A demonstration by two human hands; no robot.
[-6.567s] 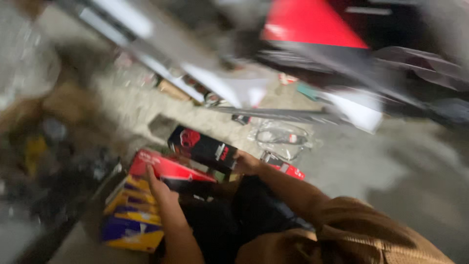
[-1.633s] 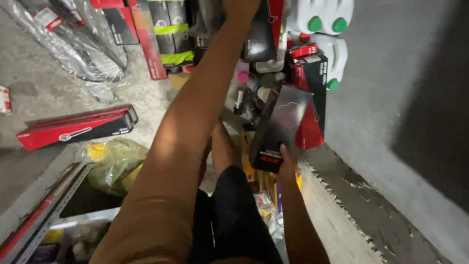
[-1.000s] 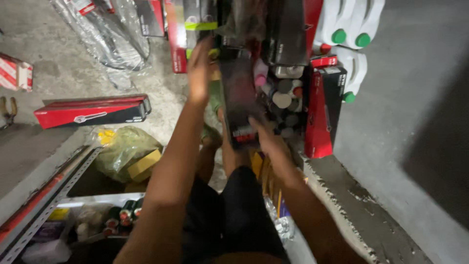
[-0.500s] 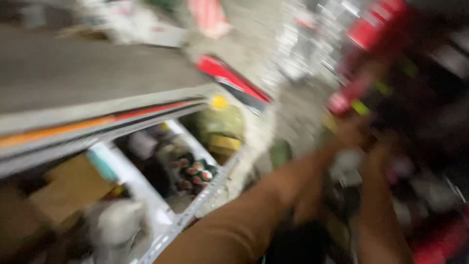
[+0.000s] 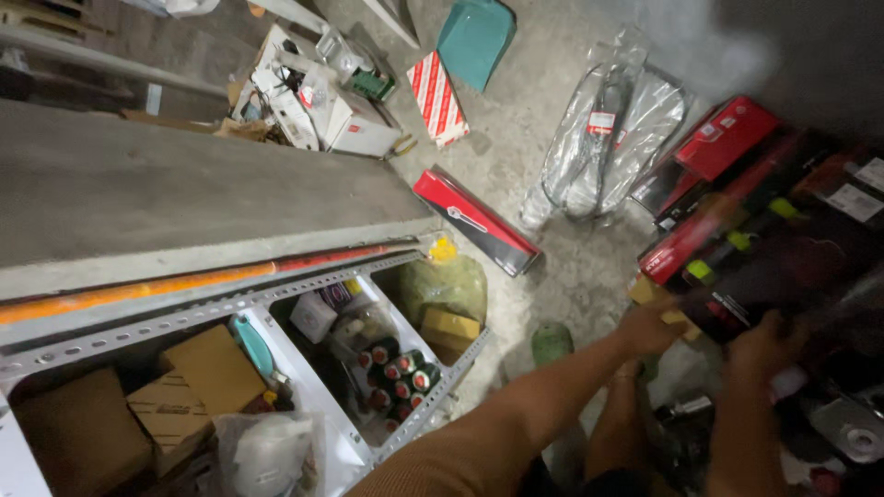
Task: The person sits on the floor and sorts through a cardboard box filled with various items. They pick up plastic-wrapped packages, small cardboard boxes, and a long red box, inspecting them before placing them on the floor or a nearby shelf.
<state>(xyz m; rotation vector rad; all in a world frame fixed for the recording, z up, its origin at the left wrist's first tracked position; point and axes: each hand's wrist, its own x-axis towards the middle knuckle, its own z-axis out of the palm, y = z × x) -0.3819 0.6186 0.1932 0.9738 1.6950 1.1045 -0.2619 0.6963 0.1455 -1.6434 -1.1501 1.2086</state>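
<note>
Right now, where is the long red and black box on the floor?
In the head view, the long red and black box lies slanted on the concrete floor, between the metal shelf on the left and clear plastic bags.

Both bare forearms stretch forward and to the right, side by side. The left hand (image 5: 649, 327) and right hand (image 5: 769, 342) are blurred, fingers curled in a grasp.
</note>
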